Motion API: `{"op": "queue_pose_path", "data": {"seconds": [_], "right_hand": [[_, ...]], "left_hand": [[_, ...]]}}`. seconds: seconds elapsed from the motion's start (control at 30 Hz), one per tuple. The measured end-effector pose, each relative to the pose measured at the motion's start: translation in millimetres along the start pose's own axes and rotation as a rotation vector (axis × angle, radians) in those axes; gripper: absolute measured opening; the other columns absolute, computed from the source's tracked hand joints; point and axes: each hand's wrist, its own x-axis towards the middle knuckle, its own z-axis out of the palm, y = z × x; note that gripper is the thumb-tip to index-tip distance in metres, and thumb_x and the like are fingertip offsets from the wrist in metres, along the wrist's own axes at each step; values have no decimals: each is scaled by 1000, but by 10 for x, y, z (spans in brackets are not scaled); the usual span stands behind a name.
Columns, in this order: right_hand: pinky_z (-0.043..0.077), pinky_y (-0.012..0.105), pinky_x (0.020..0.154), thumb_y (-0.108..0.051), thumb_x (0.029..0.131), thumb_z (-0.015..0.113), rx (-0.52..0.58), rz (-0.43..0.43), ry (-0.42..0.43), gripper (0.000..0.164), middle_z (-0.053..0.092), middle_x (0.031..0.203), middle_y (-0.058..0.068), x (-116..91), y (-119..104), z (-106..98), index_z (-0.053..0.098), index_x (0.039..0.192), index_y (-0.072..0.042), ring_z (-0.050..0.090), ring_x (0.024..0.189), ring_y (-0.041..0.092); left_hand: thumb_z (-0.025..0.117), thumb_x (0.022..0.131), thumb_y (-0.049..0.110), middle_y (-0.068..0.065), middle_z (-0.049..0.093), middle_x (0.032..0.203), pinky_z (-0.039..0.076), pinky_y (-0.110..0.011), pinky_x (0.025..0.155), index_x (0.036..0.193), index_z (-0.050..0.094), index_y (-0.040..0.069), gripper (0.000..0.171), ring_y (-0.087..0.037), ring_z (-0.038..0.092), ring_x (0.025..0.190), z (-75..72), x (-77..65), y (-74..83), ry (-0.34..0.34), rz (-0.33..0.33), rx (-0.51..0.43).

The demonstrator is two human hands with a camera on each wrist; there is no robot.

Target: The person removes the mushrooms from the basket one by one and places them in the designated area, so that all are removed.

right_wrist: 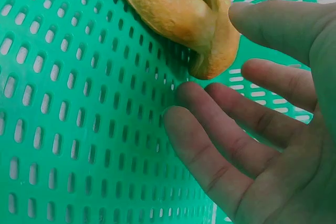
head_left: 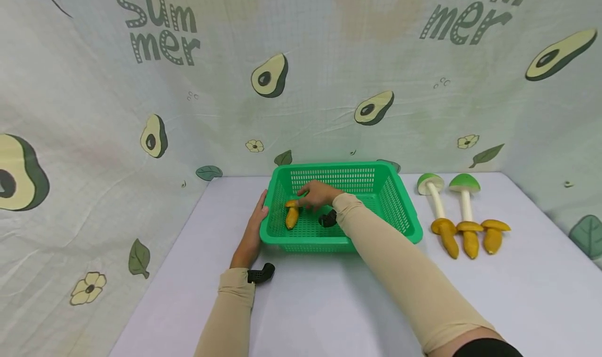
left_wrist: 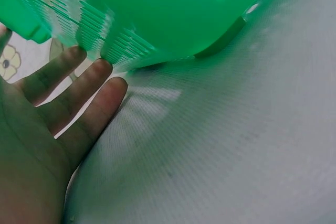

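A green plastic basket (head_left: 338,246) stands on the white table. Inside it, near the left end, lies a toy mushroom (head_left: 292,217) with a brown-yellow cap and stem. My right hand (head_left: 320,194) reaches into the basket just right of that mushroom. In the right wrist view, the thumb tip meets or overlaps the edge of the cap (right_wrist: 223,40), while the other fingers are spread loosely below it, not closed round it. Against the basket's left outer side rests my left hand (head_left: 254,229). Its fingers (left_wrist: 79,98) look nearly straight along the slotted wall in the left wrist view.
Right of the basket lie two green-capped toy mushrooms (head_left: 465,200) with white stems. Several brown-yellow mushrooms (head_left: 494,237) lie in a row in front of them. A cloth backdrop (head_left: 324,75) printed with avocados hangs behind the table (head_left: 301,304).
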Motion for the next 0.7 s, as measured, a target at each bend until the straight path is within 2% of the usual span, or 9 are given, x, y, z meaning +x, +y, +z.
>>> {"op": "queue_pose_path", "data": {"seconds": [0.17, 0.3, 0.47, 0.7], "right_hand": [[59, 37, 75, -21, 98, 68, -16, 7, -8, 53, 63, 127, 23, 39, 9, 12, 52, 143, 2, 68, 102, 31], [59, 37, 74, -22, 97, 69, -24, 6, -7, 54, 64, 126, 22, 64, 18, 17, 53, 142, 4, 69, 101, 31], [59, 34, 72, -23, 97, 69, -84, 8, 7, 51, 66, 123, 19, 73, 0, 44, 56, 139, 3, 69, 98, 27], [59, 36, 73, -21, 98, 68, -110, -8, 19, 47, 67, 120, 19, 32, -55, 82, 59, 136, 5, 68, 97, 28]], "left_hand": [[31, 106, 50, 19, 13, 163, 4, -57, 118, 161, 15, 39, 58, -12, 7, 150, -4, 14, -20, 4, -8, -2], [31, 106, 52, 20, 14, 163, 4, -55, 119, 160, 17, 43, 56, -11, 8, 149, -6, 27, -22, 8, -7, 2], [32, 106, 52, 21, 14, 162, 4, -54, 119, 159, 18, 44, 55, -10, 8, 149, -4, 32, -19, 6, -9, 9], [31, 106, 51, 21, 14, 162, 3, -55, 119, 162, 15, 36, 60, -10, 8, 149, -3, 20, -18, 10, -6, 16]]}}
